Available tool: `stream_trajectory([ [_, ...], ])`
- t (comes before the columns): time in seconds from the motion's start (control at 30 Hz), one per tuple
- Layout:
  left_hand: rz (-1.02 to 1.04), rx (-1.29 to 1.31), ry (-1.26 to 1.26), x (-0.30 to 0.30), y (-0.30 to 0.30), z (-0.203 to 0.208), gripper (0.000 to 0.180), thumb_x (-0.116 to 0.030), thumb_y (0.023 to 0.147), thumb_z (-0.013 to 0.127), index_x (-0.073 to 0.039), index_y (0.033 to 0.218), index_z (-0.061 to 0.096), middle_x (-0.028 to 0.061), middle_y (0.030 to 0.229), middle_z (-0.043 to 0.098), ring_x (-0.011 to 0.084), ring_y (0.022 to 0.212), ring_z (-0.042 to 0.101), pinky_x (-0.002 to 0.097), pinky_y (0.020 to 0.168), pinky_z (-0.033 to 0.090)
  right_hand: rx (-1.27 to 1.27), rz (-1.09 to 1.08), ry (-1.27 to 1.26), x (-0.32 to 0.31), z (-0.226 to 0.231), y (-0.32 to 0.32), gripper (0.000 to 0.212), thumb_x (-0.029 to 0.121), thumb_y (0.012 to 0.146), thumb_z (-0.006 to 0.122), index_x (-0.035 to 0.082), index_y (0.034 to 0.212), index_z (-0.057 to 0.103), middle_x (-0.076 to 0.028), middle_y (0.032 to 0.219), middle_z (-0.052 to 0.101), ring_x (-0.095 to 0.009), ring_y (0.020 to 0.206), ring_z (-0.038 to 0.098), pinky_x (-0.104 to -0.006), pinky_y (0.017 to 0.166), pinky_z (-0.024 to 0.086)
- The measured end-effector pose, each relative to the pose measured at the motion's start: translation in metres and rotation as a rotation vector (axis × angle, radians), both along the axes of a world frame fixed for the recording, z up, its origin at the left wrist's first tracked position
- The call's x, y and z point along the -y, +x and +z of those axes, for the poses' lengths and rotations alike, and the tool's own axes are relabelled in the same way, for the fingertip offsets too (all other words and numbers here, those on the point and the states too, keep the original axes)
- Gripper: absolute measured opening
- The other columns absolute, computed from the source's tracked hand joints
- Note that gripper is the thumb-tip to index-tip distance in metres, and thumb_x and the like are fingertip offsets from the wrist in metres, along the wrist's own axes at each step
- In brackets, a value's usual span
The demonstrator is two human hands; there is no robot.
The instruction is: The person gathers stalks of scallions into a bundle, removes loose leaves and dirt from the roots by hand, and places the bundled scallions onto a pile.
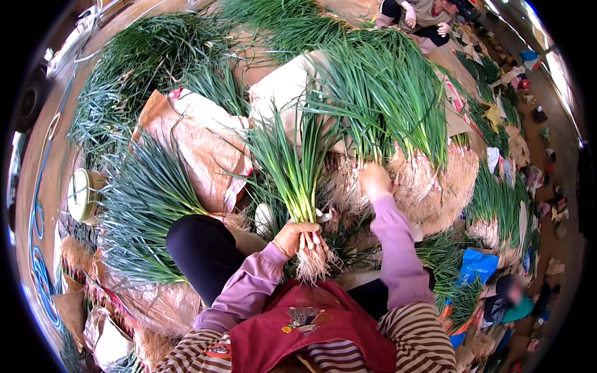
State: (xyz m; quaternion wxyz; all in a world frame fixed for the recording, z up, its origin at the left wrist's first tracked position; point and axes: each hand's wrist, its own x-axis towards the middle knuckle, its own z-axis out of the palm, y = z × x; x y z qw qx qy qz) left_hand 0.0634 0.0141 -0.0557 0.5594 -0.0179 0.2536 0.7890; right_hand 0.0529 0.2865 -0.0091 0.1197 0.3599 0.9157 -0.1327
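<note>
My left hand [295,237] is wrapped around a bunch of spring onions [297,183], just above the roots. The bunch stands upright in front of my lap, green leaves pointing away from me and pale stringy roots hanging below my fist. Farther off and to the right, my right hand [375,180] reaches to a large heap of spring onions [398,93]. Its fingers are closed at the white stems on the near left side of the heap. A thick mat of dry roots [429,189] spreads right beside that hand.
Tan woven sacks [196,140] lie ahead, between more spring onion piles [143,211] on the left. A pale bucket [84,196] stands far left near a blue hose [38,248]. Other people [416,18] sit at upper right and lower right, near a blue bag [477,265].
</note>
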Motion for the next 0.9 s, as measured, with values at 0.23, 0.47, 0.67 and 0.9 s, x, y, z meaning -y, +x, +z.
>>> stream_trajectory([
  [0.23, -0.041, 0.052, -0.075, 0.005, -0.004, 0.001, 0.036, -0.013, 0.079, 0.061, 0.001, 0.112, 0.056, 0.0119, 0.066, 0.064, 0.0187, 0.053, 0.062, 0.0253, 0.045, 0.050, -0.114, 0.104, -1.123, 0.099, 0.003, 0.099, 0.042, 0.042, 0.089, 0.053, 0.002, 0.086, 0.062, -0.004, 0.061, 0.057, -0.008, 0.049, 0.050, -0.0216, 0.044, 0.040],
  [0.47, -0.080, -0.005, -0.157, 0.000, 0.004, -0.017, 0.023, -0.012, 0.080, 0.060, 0.006, 0.095, 0.060, 0.0149, 0.067, 0.063, 0.0274, 0.058, 0.064, 0.0341, 0.054, 0.055, -0.421, -0.219, -1.011, 0.113, -0.007, 0.056, 0.019, 0.021, 0.087, 0.062, 0.002, 0.085, 0.065, -0.005, 0.071, 0.061, -0.014, 0.059, 0.053, -0.0268, 0.057, 0.045],
  [0.67, -0.095, 0.273, 0.005, -0.002, 0.008, 0.001, 0.018, -0.014, 0.079, 0.063, 0.001, 0.088, 0.059, 0.0120, 0.064, 0.063, 0.0230, 0.053, 0.062, 0.0303, 0.048, 0.052, -0.725, -0.512, -0.606, 0.125, -0.051, 0.068, 0.024, 0.025, 0.086, 0.062, 0.001, 0.083, 0.065, -0.014, 0.074, 0.063, -0.021, 0.068, 0.059, -0.0318, 0.064, 0.048],
  [0.9, -0.106, 0.077, -0.034, 0.010, 0.002, -0.036, 0.036, -0.003, 0.077, 0.060, -0.006, 0.112, 0.052, 0.0108, 0.096, 0.061, 0.0256, 0.064, 0.065, 0.0394, 0.062, 0.057, -0.159, -0.055, -0.174, 0.063, 0.029, 0.037, 0.024, 0.027, 0.092, 0.050, 0.007, 0.096, 0.064, -0.011, 0.085, 0.063, -0.019, 0.073, 0.060, -0.0344, 0.074, 0.049],
])
